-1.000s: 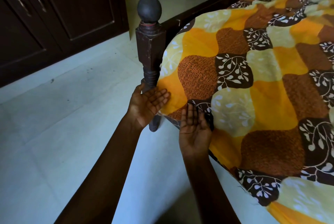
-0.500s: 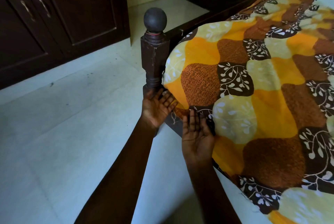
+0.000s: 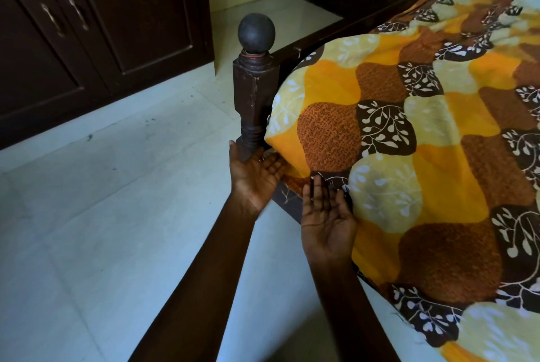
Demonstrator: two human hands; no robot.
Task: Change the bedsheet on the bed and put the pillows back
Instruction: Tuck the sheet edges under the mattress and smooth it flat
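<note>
Two hands at the bed corner, both palm-up and flat, nothing pinched. Right hand point(image 3: 325, 215) is nearer the camera: fingers straight and close together, fingertips point(image 3: 317, 183) pushed under the hanging edge of the bedsheet point(image 3: 409, 157), thumb side brushing the fabric. Left hand point(image 3: 254, 174) sits just beyond it, fingers loosely fanned, tips going under the sheet corner right at the base of the bedpost point(image 3: 254, 98), thumb out against the post.

Key relation: the sheet edge runs from the post back toward the camera along the side rail point(image 3: 287, 201), and it lies to the right of and above both sets of fingers. So the tuck direction is rightward and in, under the mattress. Left hand owns the corner, right hand owns the side run.

Judgement: corner tuck in progress; loose fabric bunched at the post could snag there.

Farther up, the sheet drapes over the mattress top, wrinkled. No pillows in view.
</note>
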